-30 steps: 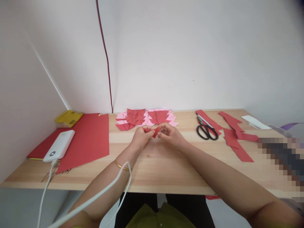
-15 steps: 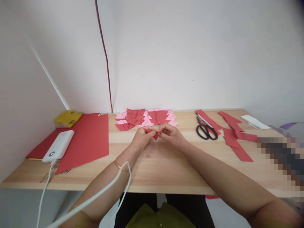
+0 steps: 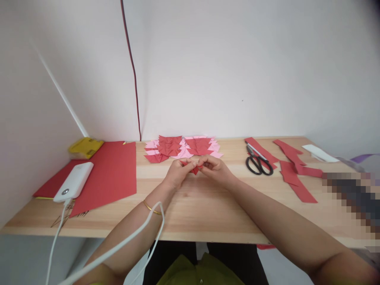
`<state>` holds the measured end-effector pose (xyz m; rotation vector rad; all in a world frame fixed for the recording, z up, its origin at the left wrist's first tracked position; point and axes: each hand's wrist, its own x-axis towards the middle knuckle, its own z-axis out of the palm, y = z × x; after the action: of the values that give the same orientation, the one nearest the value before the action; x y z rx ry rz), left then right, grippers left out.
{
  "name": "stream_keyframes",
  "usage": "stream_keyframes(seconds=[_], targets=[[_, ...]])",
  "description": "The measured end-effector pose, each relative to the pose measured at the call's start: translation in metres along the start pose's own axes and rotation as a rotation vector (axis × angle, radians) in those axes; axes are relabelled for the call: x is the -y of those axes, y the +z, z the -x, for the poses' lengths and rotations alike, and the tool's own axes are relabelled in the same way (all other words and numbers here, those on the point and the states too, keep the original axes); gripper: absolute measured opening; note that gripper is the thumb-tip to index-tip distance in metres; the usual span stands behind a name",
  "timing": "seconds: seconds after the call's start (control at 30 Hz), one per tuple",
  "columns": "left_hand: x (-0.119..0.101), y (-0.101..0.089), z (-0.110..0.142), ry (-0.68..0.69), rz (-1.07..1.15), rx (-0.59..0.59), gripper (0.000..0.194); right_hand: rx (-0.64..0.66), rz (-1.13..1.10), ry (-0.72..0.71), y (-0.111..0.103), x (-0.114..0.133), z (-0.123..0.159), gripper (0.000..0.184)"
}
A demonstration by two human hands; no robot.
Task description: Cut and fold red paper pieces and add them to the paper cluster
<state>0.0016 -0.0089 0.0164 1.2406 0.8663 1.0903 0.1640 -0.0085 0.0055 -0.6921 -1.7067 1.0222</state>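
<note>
The small red paper piece [image 3: 195, 170] is pinched between the fingertips of 2 hands, left [image 3: 177, 173] and right [image 3: 214, 170], above the wooden table [image 3: 208, 213]. Bare wood lies between it and the front edge; folded red and pink papers [image 3: 169, 146] sit just behind. The yellow packet [image 3: 86, 148] carries unreadable dark print. A pale wall [image 3: 222, 71] rises behind.

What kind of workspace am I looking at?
Probably a papercraft spot in a room: a pale wooden table against a white wall, with folded red and pink paper pieces and black-handled scissors.
</note>
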Motion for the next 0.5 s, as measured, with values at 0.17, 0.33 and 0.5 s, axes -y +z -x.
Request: stream_keyframes(seconds=[0.17, 0.33, 0.5], targets=[[-0.004, 0.002, 0.002, 0.027, -0.062, -0.012, 0.019, -0.002, -0.039, 0.048, 0.0, 0.001, 0.0, 0.011], [-0.009, 0.001, 0.003, 0.105, -0.163, -0.003, 0.021, -0.041, -0.011, 0.188, -0.005, 0.008, -0.001, 0.011], [-0.01, 0.0, 0.003, 0.146, -0.276, 0.002, 0.022, 0.023, 0.07, 0.19, -0.005, 0.011, 0.0, 0.014]])
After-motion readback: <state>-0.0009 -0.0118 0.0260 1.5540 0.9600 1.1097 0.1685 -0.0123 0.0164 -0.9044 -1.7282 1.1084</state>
